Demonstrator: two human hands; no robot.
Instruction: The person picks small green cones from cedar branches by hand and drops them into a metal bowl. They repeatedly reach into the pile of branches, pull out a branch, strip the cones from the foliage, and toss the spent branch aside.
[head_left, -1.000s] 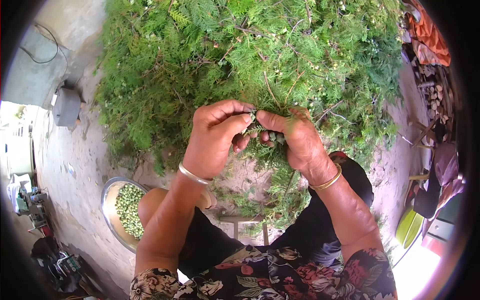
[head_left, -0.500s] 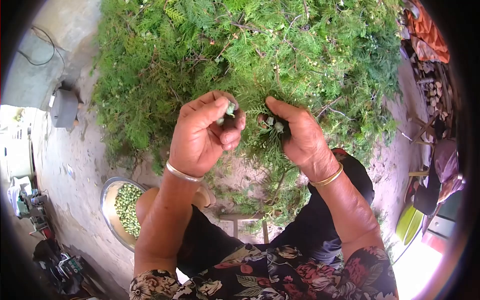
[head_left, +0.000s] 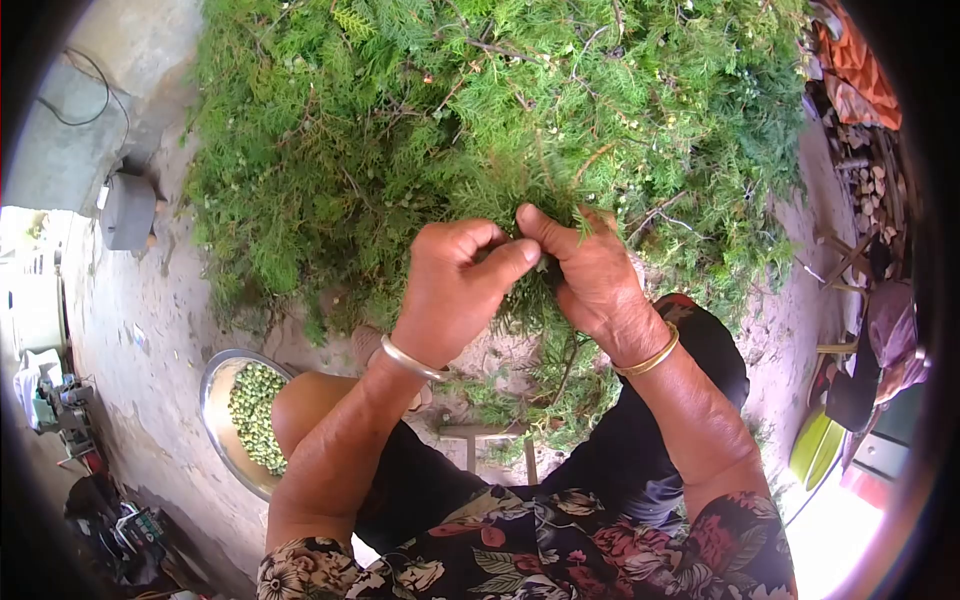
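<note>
I have the right hand [head_left: 600, 285] closed around a leafy green sprig [head_left: 528, 308], its thumb laid along the top; I'd say that grip is for steadying the stem, leaving the left hand [head_left: 455, 285] to do finer work. The left hand meets it at the sprig, thumb and fingers bent towards each other, but the fingertips are partly hidden and I cannot tell whether they are closed on anything. The sprig sits between the two hands, mid-scene, in front of the heap of branches [head_left: 320, 180]. That heap fills the far side, probably so both hands can reach it by stretching forward. At near left, a metal bowl [head_left: 222, 428] rests on the floor [head_left: 150, 370] just beside the left knee [head_left: 305, 405], part-filled with small green cones [head_left: 258, 415]. Its spot suits the left hand, I judge: a short swing away, apart from the loose foliage.
</note>
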